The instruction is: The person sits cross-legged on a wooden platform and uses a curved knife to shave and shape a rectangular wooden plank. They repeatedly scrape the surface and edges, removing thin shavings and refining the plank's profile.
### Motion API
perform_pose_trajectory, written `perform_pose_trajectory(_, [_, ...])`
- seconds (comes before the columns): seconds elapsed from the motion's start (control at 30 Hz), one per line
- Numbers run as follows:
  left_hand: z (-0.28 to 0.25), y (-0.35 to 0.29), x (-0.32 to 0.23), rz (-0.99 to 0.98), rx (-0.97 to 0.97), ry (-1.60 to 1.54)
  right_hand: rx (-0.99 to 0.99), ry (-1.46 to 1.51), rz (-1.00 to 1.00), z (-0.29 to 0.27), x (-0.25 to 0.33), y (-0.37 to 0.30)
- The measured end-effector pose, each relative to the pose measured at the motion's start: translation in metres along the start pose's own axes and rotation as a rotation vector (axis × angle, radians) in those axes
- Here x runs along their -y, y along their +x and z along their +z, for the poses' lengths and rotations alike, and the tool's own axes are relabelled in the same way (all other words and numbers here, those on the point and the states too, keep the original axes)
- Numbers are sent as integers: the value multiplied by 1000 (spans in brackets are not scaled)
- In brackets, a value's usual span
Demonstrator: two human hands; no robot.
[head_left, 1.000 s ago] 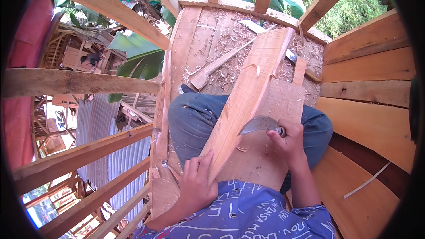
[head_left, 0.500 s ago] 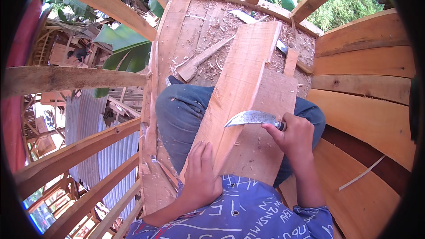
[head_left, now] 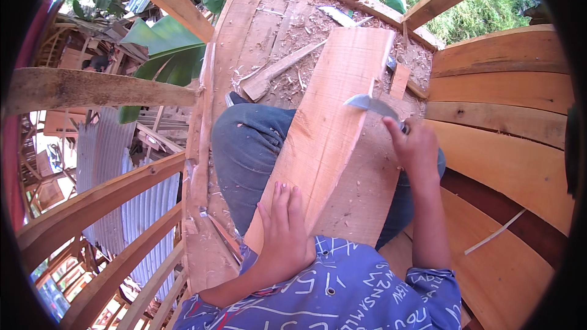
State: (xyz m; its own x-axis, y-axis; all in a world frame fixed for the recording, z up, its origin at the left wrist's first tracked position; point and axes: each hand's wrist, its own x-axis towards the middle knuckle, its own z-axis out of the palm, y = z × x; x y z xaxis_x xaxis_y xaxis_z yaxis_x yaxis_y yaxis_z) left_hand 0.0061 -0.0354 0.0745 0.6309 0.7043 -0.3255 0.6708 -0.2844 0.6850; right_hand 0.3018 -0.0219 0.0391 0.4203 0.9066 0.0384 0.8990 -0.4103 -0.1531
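A long wooden plank [head_left: 327,110] slants across my lap, its near end close to my shirt. My left hand [head_left: 284,226] lies flat on that near end, fingers stretched toward the far side. In my right hand [head_left: 416,146] is a knife [head_left: 374,106] with a curved, pale blade, gripped by its dark handle. The blade reaches left over the plank's right edge, near a notch there; whether it touches the wood I cannot tell. Below the plank, a second, wider board [head_left: 361,189] rests across my legs.
Wood shavings, a narrow wooden offcut [head_left: 275,73] and a pale metal blade [head_left: 337,16] lie on the floor beyond my knees. Slatted railings [head_left: 92,192] stand at the left, and a plank wall [head_left: 501,153] rises at the right. Corrugated roofing [head_left: 107,171] shows below, outside.
My right hand has pushed the knife away from me, up along the plank's right edge, and the blade now tilts differently. My left hand stays on the near end.
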Motion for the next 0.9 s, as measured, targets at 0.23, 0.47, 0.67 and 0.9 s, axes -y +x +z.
perform_pose_trajectory(0.23, [0,-3,9,-5,14,-41,1,6,158,-11,-6,23])
perform_pose_trajectory(0.47, [-11,-3,24,32,56,-146,337,889,323,3,-1,-42])
perform_pose_trajectory(0.67, [-16,-5,24,27,56,-192,70,435,55,-17,41,-48])
perform_pose_trajectory(0.9, [-15,1,12,10,83,-149,-91,97,153,-2,-9,14])
